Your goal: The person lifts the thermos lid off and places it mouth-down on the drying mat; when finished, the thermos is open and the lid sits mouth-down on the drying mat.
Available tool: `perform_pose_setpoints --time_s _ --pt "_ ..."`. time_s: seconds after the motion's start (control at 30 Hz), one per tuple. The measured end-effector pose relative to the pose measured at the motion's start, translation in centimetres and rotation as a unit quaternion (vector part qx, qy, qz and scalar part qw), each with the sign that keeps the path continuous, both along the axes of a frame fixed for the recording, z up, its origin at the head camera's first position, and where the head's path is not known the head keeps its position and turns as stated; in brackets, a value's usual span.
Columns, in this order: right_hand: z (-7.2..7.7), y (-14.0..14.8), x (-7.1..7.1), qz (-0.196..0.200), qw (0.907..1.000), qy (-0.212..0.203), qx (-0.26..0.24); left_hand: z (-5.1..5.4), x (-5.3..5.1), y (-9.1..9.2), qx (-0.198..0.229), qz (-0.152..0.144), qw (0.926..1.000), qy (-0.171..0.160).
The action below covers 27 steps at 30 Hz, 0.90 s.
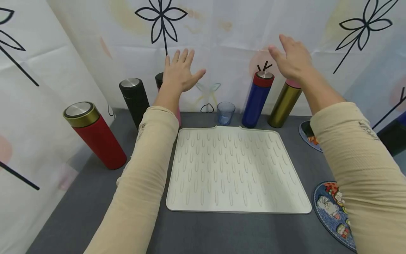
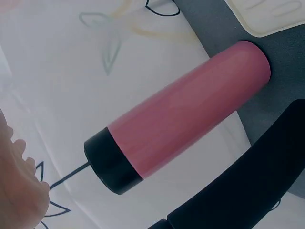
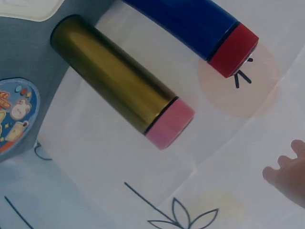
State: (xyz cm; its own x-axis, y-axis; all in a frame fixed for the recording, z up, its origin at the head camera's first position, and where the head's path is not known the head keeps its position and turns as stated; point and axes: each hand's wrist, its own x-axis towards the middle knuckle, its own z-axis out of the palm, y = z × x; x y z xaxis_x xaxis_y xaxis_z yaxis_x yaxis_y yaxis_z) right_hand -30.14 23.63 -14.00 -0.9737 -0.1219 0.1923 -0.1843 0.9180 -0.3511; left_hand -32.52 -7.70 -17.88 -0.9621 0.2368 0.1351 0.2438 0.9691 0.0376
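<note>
My left hand [image 1: 179,72] is raised with fingers spread, above a pink flask with a black lid [image 2: 190,109] that my forearm mostly hides in the head view. Up at the right, my right hand [image 1: 293,60] is held in the air, fingers extended and thumb apart. Below it stand a gold flask with a pink lid [image 1: 284,106] and a blue flask with a red lid [image 1: 258,100]. Neither hand holds anything. Between the arms lies a cream ridged mat [image 1: 238,169], and a small blue-tinted glass [image 1: 225,114] stands behind it.
A black flask [image 1: 134,100] and a red flask with a gold lid [image 1: 99,141] stand at the left. Patterned round mats [image 1: 331,211] lie at the right, partly under my sleeve. Another dark flask [image 1: 393,135] shows at the right edge. A flower-print curtain [image 1: 215,53] hangs behind.
</note>
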Motion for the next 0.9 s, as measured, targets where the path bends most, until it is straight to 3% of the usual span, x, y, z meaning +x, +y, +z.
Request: perform_pose_setpoints --time_s 0.1,0.2,0.3,0.43,0.53,0.73,0.9 --pt "-0.8 1.7 1.2 0.016 0.9959 0.003 -0.089 -0.4 0.0 0.3 0.006 -0.019 0.9998 0.006" --pt "-1.7 3.3 2.5 0.018 0.9854 -0.01 -0.169 -1.0 0.1 0.6 0.017 -0.043 0.9989 0.009" --pt "-2.8 4.4 3.7 0.023 0.962 -0.022 -0.271 -1.7 0.2 0.6 0.041 -0.066 0.9969 0.015" --pt "-4.6 5.5 4.8 0.056 0.9031 -0.04 -0.424 -3.0 0.5 0.3 0.066 -0.099 0.9926 0.022" --pt "-5.8 6.6 5.7 0.082 0.8627 -0.061 -0.495 -3.9 0.7 0.0 0.073 -0.12 0.9896 0.03" --pt "-8.7 9.6 8.0 0.126 0.8064 -0.094 -0.57 -5.3 1.4 -0.3 0.09 -0.147 0.9839 0.047" --pt "-11.5 12.3 10.3 0.168 0.7443 -0.121 -0.635 -6.4 2.5 0.0 0.125 -0.166 0.9764 0.058"
